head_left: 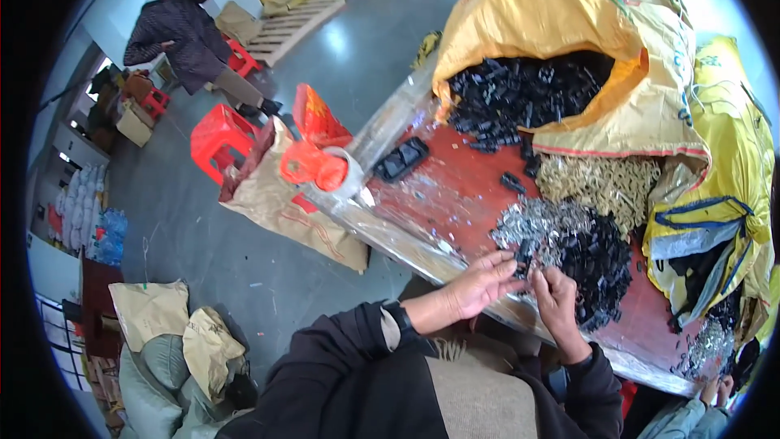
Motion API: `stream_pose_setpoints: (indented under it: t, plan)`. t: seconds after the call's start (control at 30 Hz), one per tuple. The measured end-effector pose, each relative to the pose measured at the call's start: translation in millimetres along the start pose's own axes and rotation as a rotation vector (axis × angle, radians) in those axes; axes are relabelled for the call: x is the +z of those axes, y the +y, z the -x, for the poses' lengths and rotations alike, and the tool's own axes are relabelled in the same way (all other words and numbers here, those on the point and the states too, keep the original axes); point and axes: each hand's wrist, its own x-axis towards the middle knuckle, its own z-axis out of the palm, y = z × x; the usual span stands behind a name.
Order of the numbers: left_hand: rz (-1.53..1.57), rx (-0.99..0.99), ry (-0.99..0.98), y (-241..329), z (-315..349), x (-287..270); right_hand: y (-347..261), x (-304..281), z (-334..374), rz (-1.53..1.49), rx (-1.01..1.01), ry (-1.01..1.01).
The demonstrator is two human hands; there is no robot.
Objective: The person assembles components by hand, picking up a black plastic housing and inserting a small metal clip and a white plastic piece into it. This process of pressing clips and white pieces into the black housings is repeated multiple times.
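Head view, the only one: we see the left hand (pixel 475 286) grasping what looks like a small black part (pixel 524 254) against the loose heaps near the surface's (pixel 443 175) front edge. The right hand (pixel 556 299) is curled, thumb to finger, just beside it (too small to tell if it pinches anything). We judge one piece is mid-handling and plenty is left: silver pieces (pixel 520 223), brass-coloured pieces (pixel 605 187) and a black heap (pixel 600 264) lie loose. We can't single out finished ones. Also around: yellow-orange sack (pixel 544 8) spilling black parts, dark tray (pixel 401 158), co-worker's hands (pixel 717 390). Heaps and sack crowd the far side.
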Motion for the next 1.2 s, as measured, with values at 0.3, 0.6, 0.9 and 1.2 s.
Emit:
stream_pose_setpoints:
  t: [0.3,0.6,0.9,1.2]
  plan:
    - [-0.034,-0.157,-0.005,0,1,-6,1,-2,9,-0.534,0.158,-0.048]
    - [-0.037,-0.245,-0.054,0,-5,3,20,-12,15,-0.366,0.139,-0.062]
    - [-0.12,-0.241,0.017,3,-8,-1,13,-17,9,-0.182,0.094,-0.06]
    - [-0.159,-0.278,0.107,-9,-8,-3,3,-19,9,0.021,-0.034,0.004]
